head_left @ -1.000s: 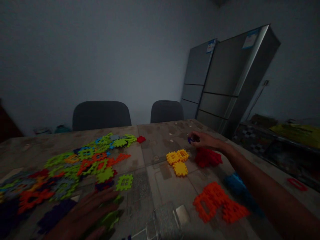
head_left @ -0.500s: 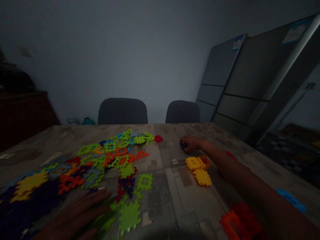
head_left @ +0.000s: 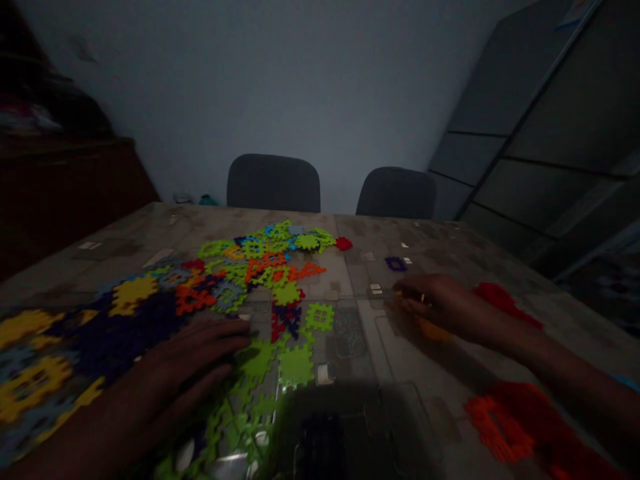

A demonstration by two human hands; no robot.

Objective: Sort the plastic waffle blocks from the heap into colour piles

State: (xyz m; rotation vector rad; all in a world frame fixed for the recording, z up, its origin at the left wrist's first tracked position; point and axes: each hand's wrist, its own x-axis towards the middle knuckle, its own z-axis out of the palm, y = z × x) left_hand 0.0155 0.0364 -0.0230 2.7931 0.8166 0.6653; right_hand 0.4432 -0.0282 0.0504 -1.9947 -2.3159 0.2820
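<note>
The left hand (head_left: 197, 360) lies palm down over the near left part of the table (head_left: 175, 230), fingers stretched forward and slightly spread; nothing shows in its grasp, though what lies beneath the palm is hidden. Just beside its fingertips are green pieces (head_left: 256, 360), toothed flat shapes that run on toward the near edge, and on its other side lies a heap of dark purple pieces (head_left: 127, 337) with a yellow piece (head_left: 134, 295) on top. The right hand (head_left: 407, 303) is out over the table's right half, its fingers curled inward; a sliver of yellow shows at them, but blur and shadow mean I cannot tell whether it grips anything. A yellow-orange piece (head_left: 434, 330) shows partly beneath that hand. Beyond it, apart on the table, is a purple square frame (head_left: 395, 264), its middle open. Red pieces (head_left: 505, 303) lie past the right wrist, and orange pieces (head_left: 500, 427) lie nearer the viewer. Behind the table's far left edge stand a pale jar-like container (head_left: 183, 198) and a teal container (head_left: 207, 199), both too small and dim to show their contents. A tall grey cabinet (head_left: 485, 100) at the right has its front panels closed, hiding its inside.
</note>
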